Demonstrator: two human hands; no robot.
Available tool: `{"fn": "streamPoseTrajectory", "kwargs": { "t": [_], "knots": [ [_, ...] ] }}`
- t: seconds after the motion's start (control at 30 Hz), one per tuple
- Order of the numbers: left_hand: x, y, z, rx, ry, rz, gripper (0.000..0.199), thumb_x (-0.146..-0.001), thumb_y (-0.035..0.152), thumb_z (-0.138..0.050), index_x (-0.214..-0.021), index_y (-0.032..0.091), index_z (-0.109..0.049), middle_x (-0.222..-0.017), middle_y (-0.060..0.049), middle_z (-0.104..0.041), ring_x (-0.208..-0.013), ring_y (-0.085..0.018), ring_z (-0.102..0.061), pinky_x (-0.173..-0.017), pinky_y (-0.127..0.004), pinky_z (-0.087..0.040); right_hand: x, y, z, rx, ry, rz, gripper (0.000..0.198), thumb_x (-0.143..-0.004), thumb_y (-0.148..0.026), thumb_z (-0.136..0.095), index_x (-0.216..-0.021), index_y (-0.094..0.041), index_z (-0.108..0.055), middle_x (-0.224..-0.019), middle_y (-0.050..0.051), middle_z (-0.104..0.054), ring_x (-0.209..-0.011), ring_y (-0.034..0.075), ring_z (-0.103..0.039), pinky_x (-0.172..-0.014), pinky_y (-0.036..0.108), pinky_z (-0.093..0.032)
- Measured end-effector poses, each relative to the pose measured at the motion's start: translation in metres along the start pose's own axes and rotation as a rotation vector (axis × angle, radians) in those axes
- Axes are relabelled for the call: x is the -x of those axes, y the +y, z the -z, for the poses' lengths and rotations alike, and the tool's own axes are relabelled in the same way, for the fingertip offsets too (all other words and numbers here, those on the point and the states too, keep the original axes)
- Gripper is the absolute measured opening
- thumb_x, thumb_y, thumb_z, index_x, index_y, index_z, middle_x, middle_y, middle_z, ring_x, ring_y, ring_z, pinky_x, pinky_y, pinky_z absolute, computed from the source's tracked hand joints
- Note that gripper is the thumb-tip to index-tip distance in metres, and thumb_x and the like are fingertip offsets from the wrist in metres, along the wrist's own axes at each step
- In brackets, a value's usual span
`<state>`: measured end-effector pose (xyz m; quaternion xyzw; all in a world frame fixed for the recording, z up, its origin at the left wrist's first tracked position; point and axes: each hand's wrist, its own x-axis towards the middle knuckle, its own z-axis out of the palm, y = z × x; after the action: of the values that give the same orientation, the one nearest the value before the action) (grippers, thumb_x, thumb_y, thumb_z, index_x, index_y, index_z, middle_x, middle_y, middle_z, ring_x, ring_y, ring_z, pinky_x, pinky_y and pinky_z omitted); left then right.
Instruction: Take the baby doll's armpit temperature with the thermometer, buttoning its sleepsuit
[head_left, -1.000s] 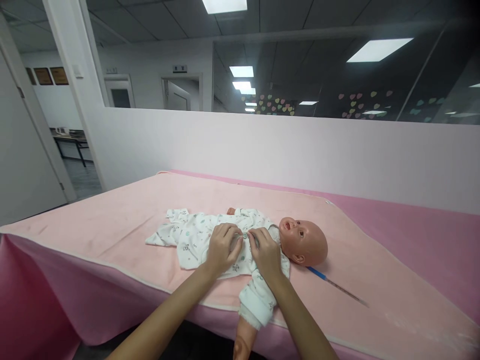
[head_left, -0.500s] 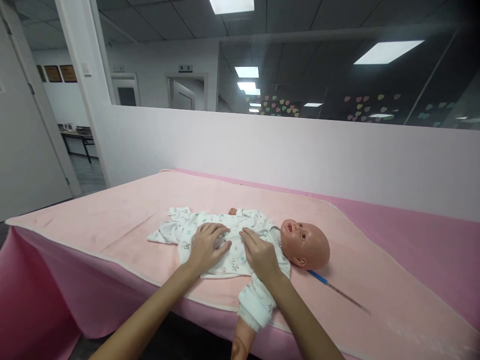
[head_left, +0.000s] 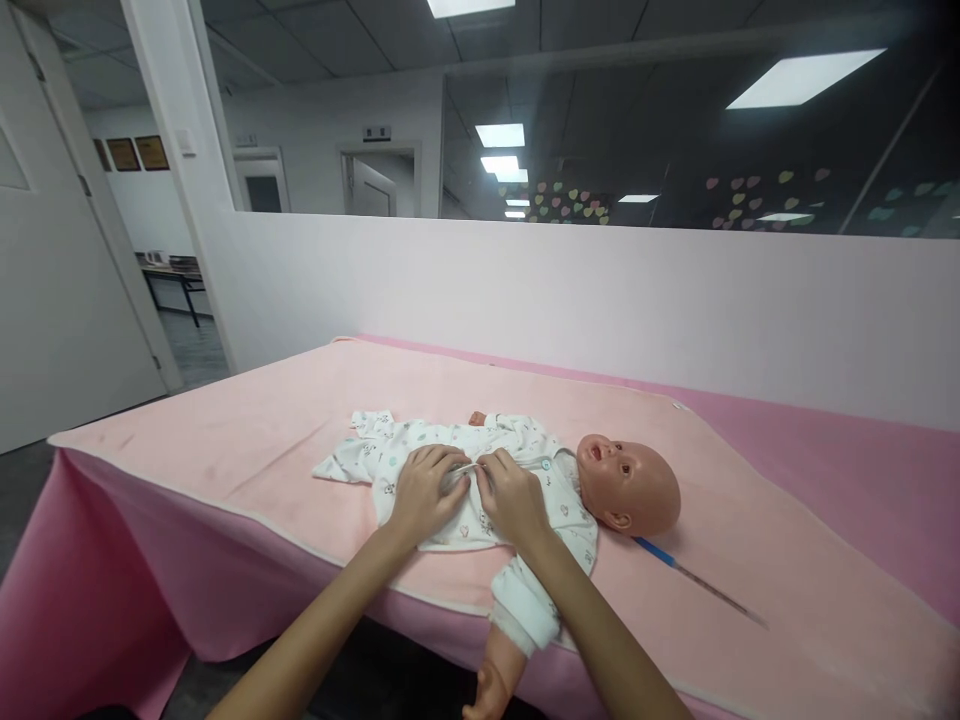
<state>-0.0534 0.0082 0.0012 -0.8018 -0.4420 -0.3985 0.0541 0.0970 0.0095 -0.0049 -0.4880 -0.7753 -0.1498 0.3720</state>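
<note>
A baby doll [head_left: 634,488] lies on its back with its head to the right, dressed in a white printed romper [head_left: 466,525]. My left hand [head_left: 426,490] is over the belly, its thumb and fingers pinching the romper's front. Close beside it, my right hand [head_left: 514,495] also has its fingertips closed on the cloth, and a thin raised edge of fabric stretches between the two. One bare doll arm sticks out of a bunched sleeve [head_left: 525,605] at the table's front edge. Part of the gripped fabric is hidden under my fingers.
The doll lies on a peach pad [head_left: 277,400] over a pink tablecloth [head_left: 840,480]. A thin stick with a blue end [head_left: 656,551] lies beside the doll's head. Behind the table runs a white half wall [head_left: 525,300] with glass above.
My right hand's fingers have closed on the romper's front, and its edge is now lifted between both hands. The whole view has shifted slightly, so the doll appears further right.
</note>
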Motion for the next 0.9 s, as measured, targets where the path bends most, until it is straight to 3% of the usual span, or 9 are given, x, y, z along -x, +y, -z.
{"fn": "streamPoseTrajectory", "kwargs": {
  "t": [0.27,0.47,0.9],
  "knots": [
    [-0.0012,0.0011,-0.0038,-0.096,-0.003,-0.066,0.019,-0.084,0.023,-0.042,-0.095,0.022,-0.058,-0.101,-0.002,-0.059,-0.095,-0.017,-0.05,-0.085,-0.034,-0.035,-0.001,0.0013,-0.0049,-0.035,0.025,-0.063,0.018,-0.086,-0.022,-0.041,-0.083,-0.02,-0.059,-0.076,0.001,-0.057,-0.063,0.01,-0.053,-0.05,0.022,-0.029],
    [-0.0047,0.0013,-0.0059,-0.13,-0.037,-0.031,0.018,-0.085,0.022,-0.04,-0.087,0.021,-0.058,-0.095,-0.002,-0.058,-0.091,-0.017,-0.05,-0.081,-0.033,-0.036,0.0,0.0032,-0.0064,-0.049,0.029,-0.071,0.018,-0.087,-0.023,-0.042,-0.084,-0.021,-0.06,-0.078,0.0,-0.058,-0.064,0.01,-0.053,-0.051,0.021,-0.03],
    [-0.001,0.001,-0.0043,0.073,-0.054,0.04,0.019,-0.087,0.021,-0.036,-0.092,0.023,-0.055,-0.092,0.0,-0.058,-0.091,-0.016,-0.048,-0.08,-0.032,-0.035,-0.001,0.0037,-0.005,-0.076,0.056,-0.075,0.022,-0.088,-0.022,-0.039,-0.084,-0.02,-0.061,-0.076,0.002,-0.057,-0.066,0.011,-0.054,-0.055,0.021,-0.034]
  ]
}}
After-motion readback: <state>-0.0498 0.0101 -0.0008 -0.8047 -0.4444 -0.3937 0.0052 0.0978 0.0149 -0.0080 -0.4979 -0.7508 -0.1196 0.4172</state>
